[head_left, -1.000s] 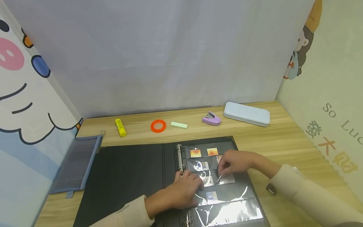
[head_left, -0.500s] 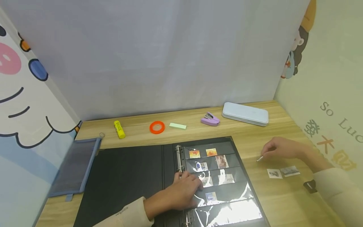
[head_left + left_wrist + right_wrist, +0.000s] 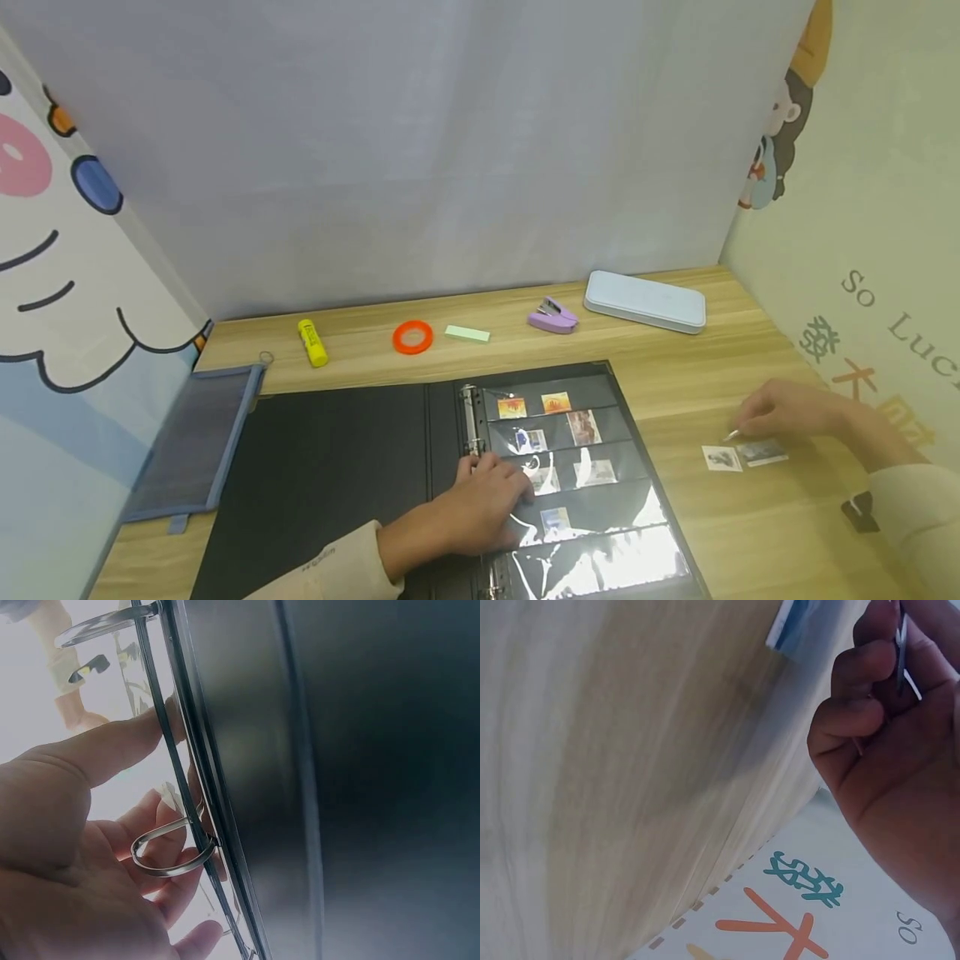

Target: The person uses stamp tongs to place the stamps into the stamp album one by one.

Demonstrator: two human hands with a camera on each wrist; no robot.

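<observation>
A black ring binder (image 3: 322, 467) lies spread on the table, its clear pocket page (image 3: 600, 558) holding several stamps. Among them are an orange stamp (image 3: 557, 403) in the top row and a brownish stamp (image 3: 584, 428) below it. My left hand (image 3: 480, 504) rests on the page's inner side, close to a metal ring (image 3: 172, 859). To the right of the binder, my right hand (image 3: 787, 410) pinches slim metal tweezers (image 3: 901, 652). Their tip is just above two loose stamps, a pale one (image 3: 722, 459) and a greyish one (image 3: 763, 452), on the tabletop.
Along the back stand a yellow glue stick (image 3: 312, 343), an orange-red tape roll (image 3: 412, 337), a pale green strip (image 3: 467, 334), a purple stapler (image 3: 552, 316) and a light blue case (image 3: 645, 302). A blue-edged mesh pouch (image 3: 191, 442) lies left of the binder.
My right hand with the tweezers has moved from the pocket page rightward to the loose stamps. The brownish stamp shows fully in its pocket. My left hand has stayed on the page.
</observation>
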